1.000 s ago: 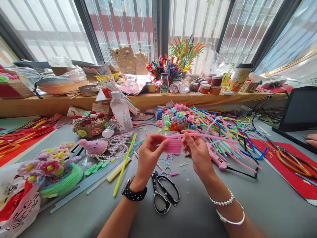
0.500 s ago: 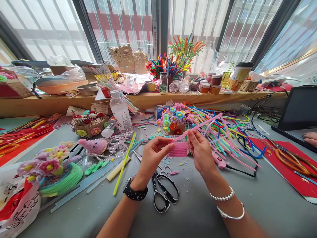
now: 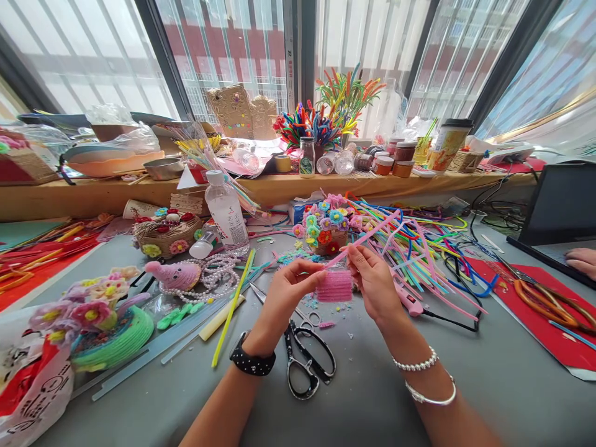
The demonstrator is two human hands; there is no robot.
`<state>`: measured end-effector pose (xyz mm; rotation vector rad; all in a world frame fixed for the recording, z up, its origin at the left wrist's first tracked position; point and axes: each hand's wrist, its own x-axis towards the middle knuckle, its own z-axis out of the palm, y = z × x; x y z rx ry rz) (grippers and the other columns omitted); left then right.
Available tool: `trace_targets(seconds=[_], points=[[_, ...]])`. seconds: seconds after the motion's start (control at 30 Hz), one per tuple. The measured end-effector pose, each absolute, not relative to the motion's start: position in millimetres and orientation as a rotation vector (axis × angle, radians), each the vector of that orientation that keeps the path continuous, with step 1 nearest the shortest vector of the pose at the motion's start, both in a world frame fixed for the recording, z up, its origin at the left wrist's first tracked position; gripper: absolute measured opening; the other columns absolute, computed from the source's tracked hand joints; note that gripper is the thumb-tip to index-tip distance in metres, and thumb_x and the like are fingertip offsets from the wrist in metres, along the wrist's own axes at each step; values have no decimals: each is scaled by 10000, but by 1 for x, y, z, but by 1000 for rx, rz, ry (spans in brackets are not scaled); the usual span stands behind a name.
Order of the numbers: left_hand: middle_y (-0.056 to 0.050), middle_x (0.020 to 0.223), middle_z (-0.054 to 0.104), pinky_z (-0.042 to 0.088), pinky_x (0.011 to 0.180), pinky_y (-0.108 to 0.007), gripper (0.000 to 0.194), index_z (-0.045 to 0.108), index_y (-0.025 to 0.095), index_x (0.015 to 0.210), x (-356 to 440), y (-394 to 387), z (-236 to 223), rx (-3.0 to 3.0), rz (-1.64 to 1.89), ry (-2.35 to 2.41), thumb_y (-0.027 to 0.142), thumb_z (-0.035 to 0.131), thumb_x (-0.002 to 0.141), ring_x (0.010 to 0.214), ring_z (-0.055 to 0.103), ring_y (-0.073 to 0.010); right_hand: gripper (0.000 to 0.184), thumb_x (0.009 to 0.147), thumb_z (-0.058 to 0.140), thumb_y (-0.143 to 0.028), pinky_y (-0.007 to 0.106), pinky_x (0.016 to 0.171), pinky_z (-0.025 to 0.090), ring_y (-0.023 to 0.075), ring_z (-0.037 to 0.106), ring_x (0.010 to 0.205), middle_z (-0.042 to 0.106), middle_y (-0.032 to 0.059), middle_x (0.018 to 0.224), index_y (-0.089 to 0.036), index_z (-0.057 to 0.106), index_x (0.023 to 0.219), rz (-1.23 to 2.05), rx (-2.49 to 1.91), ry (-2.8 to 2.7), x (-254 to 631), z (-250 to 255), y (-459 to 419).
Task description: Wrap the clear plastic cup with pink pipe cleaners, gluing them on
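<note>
A small flat panel of pink pipe cleaners, laid in side-by-side rows, hangs between my two hands above the table. My left hand pinches its upper left corner between thumb and fingers. Along the top edge runs a loose pink pipe cleaner, its free end slanting up to the right. My right hand pinches this strand near the panel's upper right corner. Below the hands lie black-handled scissors, with a smaller pair of scissors and a short pink scrap close by.
Pipe cleaners and a pink glue gun lie to the right. A water bottle, pearl strings and glue sticks are on the left. Behind stands a flower basket. Another person's hand rests on a laptop.
The loose pink strand has swung from nearly level to slanting up on the right. Both hands moved slightly, and the panel shifted a little to the right and down.
</note>
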<state>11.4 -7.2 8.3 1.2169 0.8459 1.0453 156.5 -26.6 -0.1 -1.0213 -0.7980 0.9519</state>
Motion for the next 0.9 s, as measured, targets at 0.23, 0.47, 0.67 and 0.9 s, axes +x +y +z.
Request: trace_targets(seconds=[0.23,0.47,0.67,0.9], points=[[-22,778,659,491,675,-217,198,665,142,743,4,3,4,977,1115,762,273,743,617,702,604,-104,357,599,699,-492,193,435,324,60,394,485,520,-32,596,-157,642,709,925,-1027,-771,172,8,-26],[-4,785,657,490,677,-197,217,660,147,762,-4,11,7,807,1385,731,233,754,586,691,609,-85,415,814,406,-521,293,625,466,169,591,690,645,61,780,-163,613,854,297,-1755,-1343,228,-20,-49],[5,783,661,485,705,-207,238,648,149,769,-5,13,7,739,1501,744,226,757,572,701,615,-84,375,671,585,-485,423,727,426,329,578,892,641,167,909,-146,595,830,35,-2078,-1471,253,-57,-66],[1,804,666,483,711,-208,239,655,154,783,-5,15,3,758,1511,732,232,759,583,732,617,-88,140,647,575,-316,318,575,396,258,593,692,645,98,723,-178,575,669,-24,-2205,-1588,248,-59,-54]])
